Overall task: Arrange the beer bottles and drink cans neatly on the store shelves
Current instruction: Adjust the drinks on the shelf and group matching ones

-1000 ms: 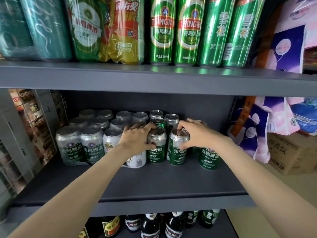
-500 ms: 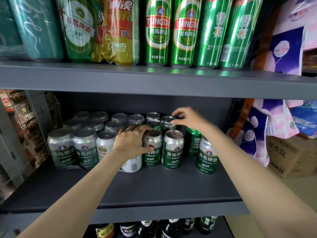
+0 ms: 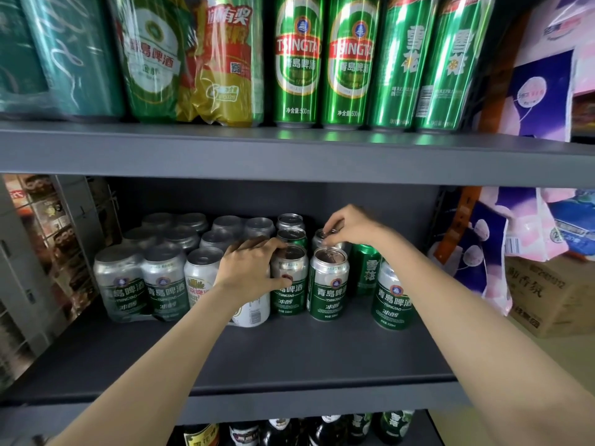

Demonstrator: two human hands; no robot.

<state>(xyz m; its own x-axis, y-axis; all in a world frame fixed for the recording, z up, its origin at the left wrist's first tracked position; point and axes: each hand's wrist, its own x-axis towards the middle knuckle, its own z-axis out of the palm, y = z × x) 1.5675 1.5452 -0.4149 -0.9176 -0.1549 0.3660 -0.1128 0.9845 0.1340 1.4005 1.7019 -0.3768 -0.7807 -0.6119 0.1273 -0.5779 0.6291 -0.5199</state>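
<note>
On the middle grey shelf (image 3: 289,358) stand several short green-and-silver beer cans. My left hand (image 3: 249,272) lies over a white can (image 3: 254,312) with its thumb against the neighbouring green can (image 3: 289,281). My right hand (image 3: 351,226) reaches further back and pinches the top of a rear can (image 3: 323,241) with its fingertips. In front of that hand stands a front-row can (image 3: 328,286). A dark green can (image 3: 367,268) and a lone green can (image 3: 391,299) stand to the right, partly behind my right forearm.
A shrink-wrapped pack of silver cans (image 3: 141,278) fills the shelf's left. Tall green cans (image 3: 297,62) and wrapped packs line the upper shelf. Bottles (image 3: 280,431) show on the shelf below. Bagged goods (image 3: 483,252) and a cardboard box (image 3: 547,291) sit to the right.
My right hand let go of the front-row can, moved back and now pinches a rear can's top. My left hand stayed on the white can.
</note>
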